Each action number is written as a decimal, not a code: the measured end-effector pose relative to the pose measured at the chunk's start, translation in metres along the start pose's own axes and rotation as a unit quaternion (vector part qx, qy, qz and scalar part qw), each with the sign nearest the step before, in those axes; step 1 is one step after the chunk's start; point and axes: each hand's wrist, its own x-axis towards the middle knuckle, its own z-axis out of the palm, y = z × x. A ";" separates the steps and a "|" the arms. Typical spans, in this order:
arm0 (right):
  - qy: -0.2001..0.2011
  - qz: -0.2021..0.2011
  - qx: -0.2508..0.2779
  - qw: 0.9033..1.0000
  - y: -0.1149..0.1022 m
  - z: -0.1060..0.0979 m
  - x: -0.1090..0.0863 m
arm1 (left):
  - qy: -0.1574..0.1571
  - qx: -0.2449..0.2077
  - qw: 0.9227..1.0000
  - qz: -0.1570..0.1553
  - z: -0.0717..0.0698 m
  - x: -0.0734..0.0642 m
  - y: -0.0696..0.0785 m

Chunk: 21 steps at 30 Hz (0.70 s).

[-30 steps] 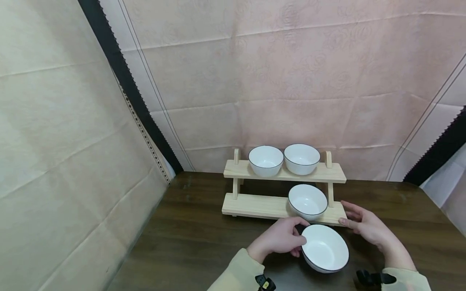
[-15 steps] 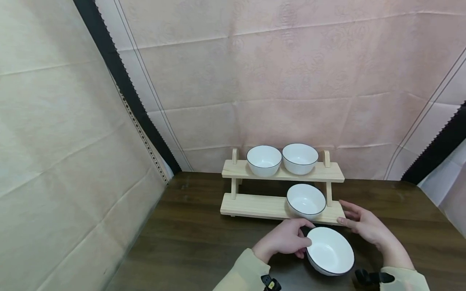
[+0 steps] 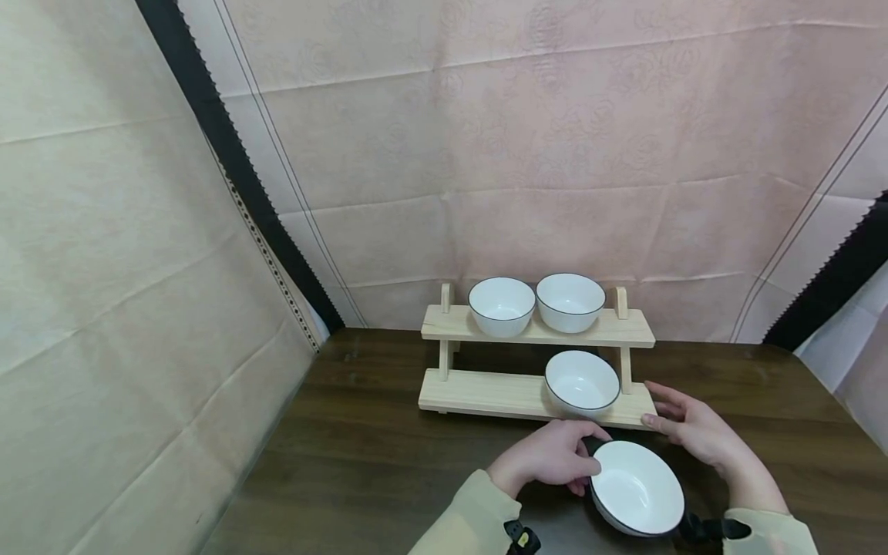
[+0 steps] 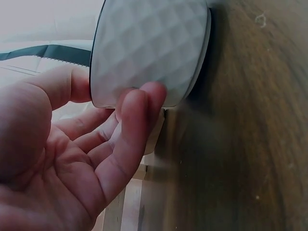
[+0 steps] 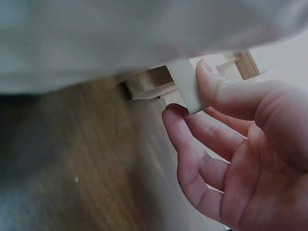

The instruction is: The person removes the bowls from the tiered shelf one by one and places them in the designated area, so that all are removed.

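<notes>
My left hand (image 3: 555, 456) grips the left side of a white bowl (image 3: 638, 489) with a dark rim, in front of the rack. In the left wrist view, my thumb touches the rim of the bowl (image 4: 149, 48) and my fingertips lie against its diamond-patterned wall. Whether its base touches the table cannot be told. My right hand (image 3: 696, 428) holds the lower right end of a two-tier wooden rack (image 3: 479, 391). In the right wrist view, my right hand (image 5: 231, 144) has the thumb on one face of the board and fingers on the other.
Two matching bowls, a left bowl (image 3: 502, 307) and a right bowl (image 3: 570, 303), stand on the upper tier. Another bowl (image 3: 581, 383) sits on the right part of the lower tier. The dark wooden table (image 3: 333, 462) meets a pale cloth backdrop (image 3: 555, 154).
My left hand has moved the front bowl to the right and slightly toward me, away from the rack. My right hand stays on the rack's end. The camera view has shifted slightly.
</notes>
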 end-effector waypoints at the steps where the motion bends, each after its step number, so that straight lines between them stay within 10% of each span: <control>1: 0.000 0.000 0.001 1.000 0.000 0.000 0.000 | -0.002 0.000 1.000 0.000 0.000 0.000 0.000; 21: -0.001 0.004 0.012 1.000 0.000 0.001 -0.001 | 0.030 0.001 0.999 -0.015 0.002 -0.002 -0.002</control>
